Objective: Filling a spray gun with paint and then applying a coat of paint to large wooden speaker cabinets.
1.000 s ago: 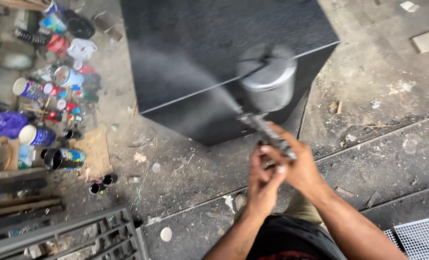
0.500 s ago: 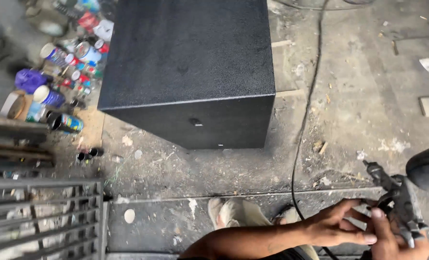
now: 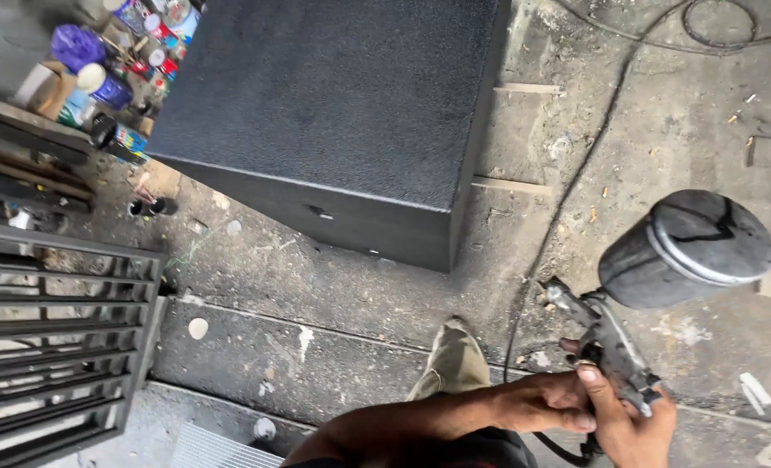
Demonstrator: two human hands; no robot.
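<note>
Both hands sit low at the bottom right, close together on one spray gun (image 3: 606,342). The right hand (image 3: 630,425) is curled tight around the gun's handle, thumb up along its side. The left hand (image 3: 546,403) comes in from the left on a bare arm, with its fingers bent and the tips pressing on the gun's body, just beside the right hand. The gun has one round grey cup (image 3: 687,250) on top (it looks dusty and dark), tilted up and to the right. One black hose (image 3: 576,173) snakes away over the dirty floor (image 3: 333,303). One shoe (image 3: 455,360) shows below. One big black box (image 3: 333,113) stands well apart from the gun, up and to the left. A bunch of paint cans (image 3: 113,87) sits at the top left, too crowded to count. One metal grate (image 3: 52,329) lies at the left.
</note>
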